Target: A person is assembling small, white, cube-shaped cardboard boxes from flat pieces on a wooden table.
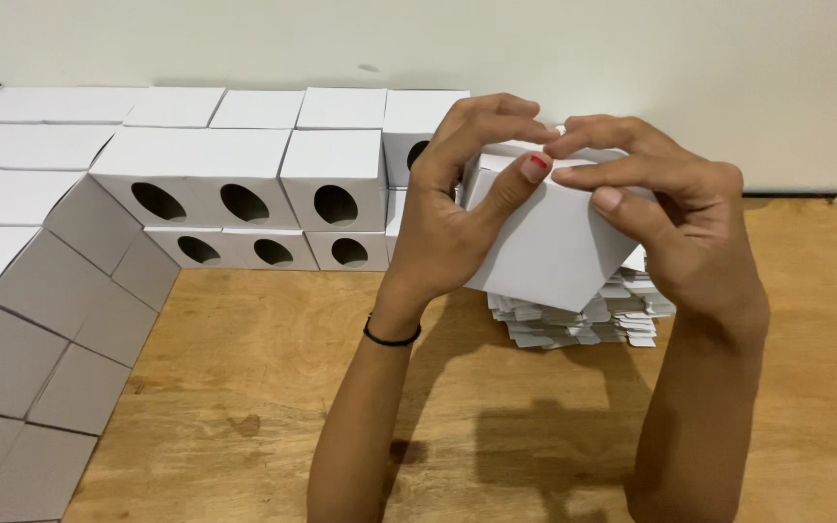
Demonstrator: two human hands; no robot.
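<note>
Two hands on one white box (pixel 549 242) at centre | your left hand (pixel 457 218) and right hand (pixel 675 218) clamp it, fingertips pressing its top flap | folded boxes (pixel 273 184) stacked at 10 o'clock | flat blanks (pixel 583 320) on the counter (pixel 263 407) remain.

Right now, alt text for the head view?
Two hands, left and right, hold a white box above a wooden table, fingers pressing its top flaps. Flat blanks lie stacked behind it; finished boxes with round holes line the wall.
</note>
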